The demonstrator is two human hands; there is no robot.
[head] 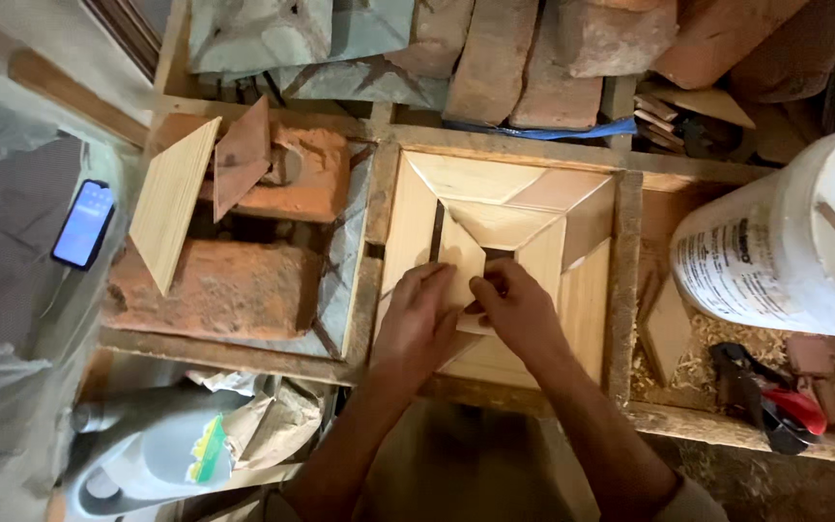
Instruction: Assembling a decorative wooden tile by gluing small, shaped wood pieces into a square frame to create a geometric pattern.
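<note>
My fingers [437, 280] of both hands press flat, close together, on small wooden wedges [461, 253] at the centre of the square wooden frame [622, 290] (nothing gripped). Left hand [417, 324] touches right hand [516, 311]; a white bucket [785, 251] stands right.

- We are counting two hands, left hand [419, 314] and right hand [514, 307], at six o'clock.
- We are seeing one phone [82, 223] at nine o'clock.
- We are seeing one white bucket [785, 246] at three o'clock.
</note>
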